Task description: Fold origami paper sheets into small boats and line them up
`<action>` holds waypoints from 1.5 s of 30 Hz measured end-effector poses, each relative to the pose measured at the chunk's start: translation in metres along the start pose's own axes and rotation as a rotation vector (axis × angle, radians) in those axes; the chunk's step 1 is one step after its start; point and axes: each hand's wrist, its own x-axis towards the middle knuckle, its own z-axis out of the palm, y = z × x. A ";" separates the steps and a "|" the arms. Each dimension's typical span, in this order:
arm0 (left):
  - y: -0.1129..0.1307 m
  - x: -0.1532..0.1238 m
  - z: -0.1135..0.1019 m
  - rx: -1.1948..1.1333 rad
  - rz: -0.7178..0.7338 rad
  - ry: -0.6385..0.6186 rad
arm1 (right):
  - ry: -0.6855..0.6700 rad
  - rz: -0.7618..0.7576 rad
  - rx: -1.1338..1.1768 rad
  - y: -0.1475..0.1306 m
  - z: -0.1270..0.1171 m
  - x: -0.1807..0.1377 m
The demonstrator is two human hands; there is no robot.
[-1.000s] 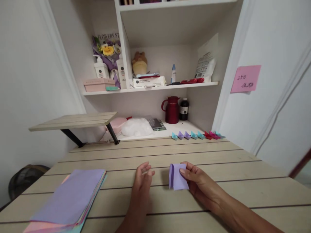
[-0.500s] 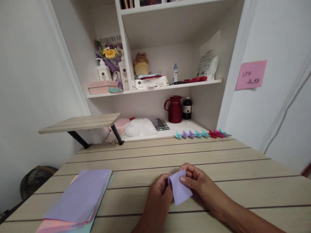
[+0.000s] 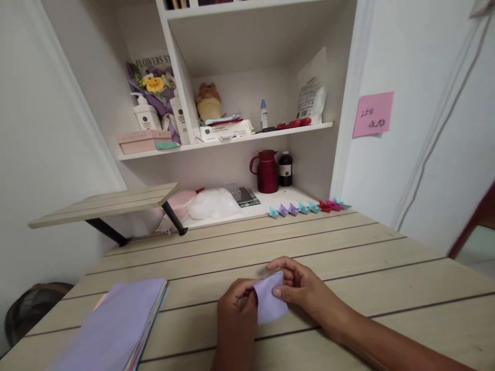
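Plainly, I counted one small folded piece of purple paper [image 3: 270,307] between the left hand [image 3: 236,309] and the right hand [image 3: 303,286], over the near middle of the pale, dark-lined worktop [image 3: 371,283]; whether its lower edge touched the surface I could not tell. The left hand was clamped on its left edge. The right thumb lay against the right edge, forefinger stretched clear; from my remote view I could not tell whether the other fingers gripped behind.

To the left lay one stack of coloured paper sheets [image 3: 112,322], a purple one on top, too tightly packed for me to count. Eight small folded paper boats [image 3: 313,207] stood in a row at the far right: four cyan, two purple, one red, one magenta. At far left I saw one raised wood-look platform [image 3: 108,202] on two black supports [image 3: 175,218].

Beyond, a white shelving unit [image 3: 247,44] held one dark red jug [image 3: 267,174] and one dark, white-labelled bottle [image 3: 285,171]. One square pink note [image 3: 373,114] was stuck on the white wall [image 3: 436,67].
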 end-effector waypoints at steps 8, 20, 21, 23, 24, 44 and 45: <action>-0.016 0.008 0.005 -0.246 -0.123 -0.071 | -0.054 -0.055 -0.137 0.005 -0.007 0.001; -0.005 0.007 -0.001 -0.027 0.236 0.084 | -0.035 -0.033 -0.123 -0.001 0.000 -0.002; -0.004 0.006 -0.001 -0.020 0.251 0.069 | -0.043 -0.035 -0.130 0.001 -0.001 -0.001; -0.003 0.005 -0.001 -0.027 0.239 0.046 | -0.057 -0.055 -0.146 0.006 -0.001 0.000; -0.004 0.004 0.000 -0.035 0.220 0.045 | -0.060 -0.068 -0.154 0.008 -0.001 0.000; -0.005 0.004 0.001 -0.170 -0.123 -0.224 | 0.052 0.020 -0.225 0.000 -0.003 -0.001; -0.005 0.004 0.001 -0.157 -0.133 -0.222 | 0.049 0.014 -0.234 0.001 -0.004 -0.001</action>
